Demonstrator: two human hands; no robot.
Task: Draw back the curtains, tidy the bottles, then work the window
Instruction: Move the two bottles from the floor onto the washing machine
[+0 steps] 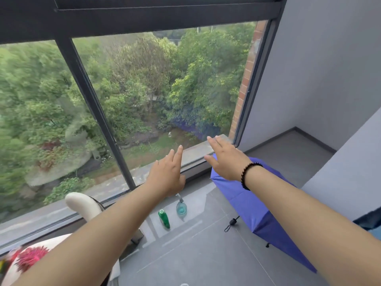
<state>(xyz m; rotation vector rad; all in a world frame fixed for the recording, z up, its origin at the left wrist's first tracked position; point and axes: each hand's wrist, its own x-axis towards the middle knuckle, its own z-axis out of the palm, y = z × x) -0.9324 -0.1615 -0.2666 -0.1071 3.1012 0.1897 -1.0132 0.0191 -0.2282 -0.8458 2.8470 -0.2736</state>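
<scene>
Two bottles (172, 213) upright on floor (206, 254)

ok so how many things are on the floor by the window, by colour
green: 1, the green bottle
clear bluish: 1, the clear bottle
blue-purple: 1, the umbrella
cream: 1, the chair, with a flower-print cushion on it
total: 4 on the floor
Both hands, left and right, hold nothing.

Bottles (165, 218), umbrella (253, 207) on floor (198, 254)
</scene>
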